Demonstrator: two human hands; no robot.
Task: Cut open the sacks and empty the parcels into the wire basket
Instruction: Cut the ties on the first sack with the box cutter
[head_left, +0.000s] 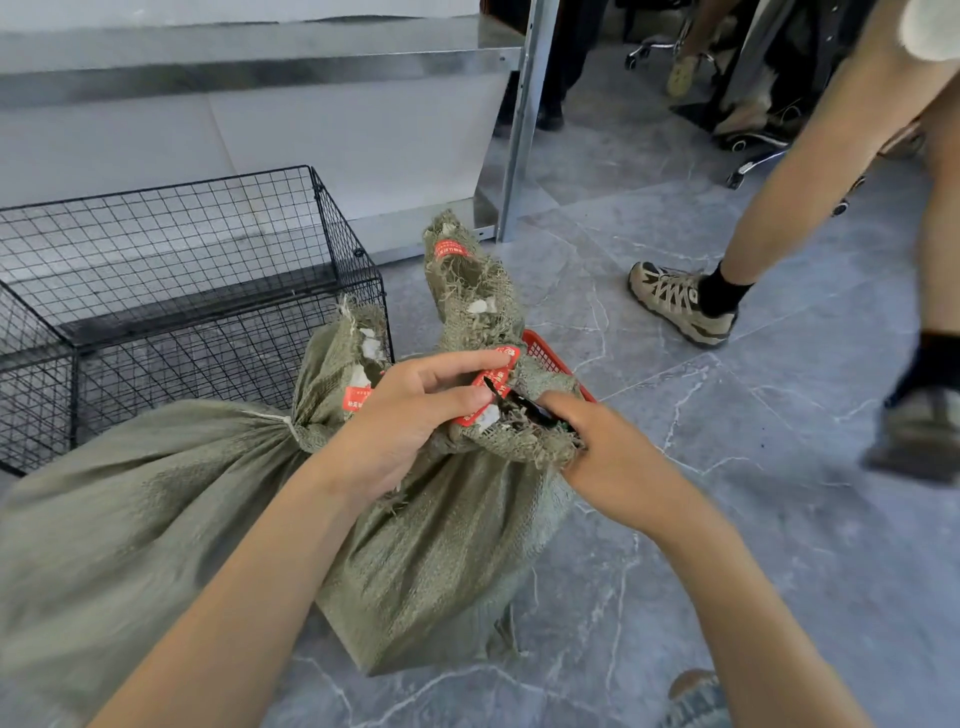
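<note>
Three green woven sacks lie on the floor: a big one (114, 509) at the left, tied at the neck with a white cord, a middle one (447, 561) in front of me, and a third (467, 280) standing behind it. My left hand (415, 410) pinches the middle sack's gathered neck with its red tag (493, 379). My right hand (613, 457) grips a small black cutter (519, 402), whose blade points at the tag. A black wire basket (171, 291) stands at the back left, and I see no parcels in it.
A red plastic basket (550, 358) peeks out behind the middle sack. Another person's legs and shoes (680, 301) stand on the grey tiled floor at the right. A metal shelf post (524, 119) and a white panel rise behind the wire basket. Office chair bases sit far back.
</note>
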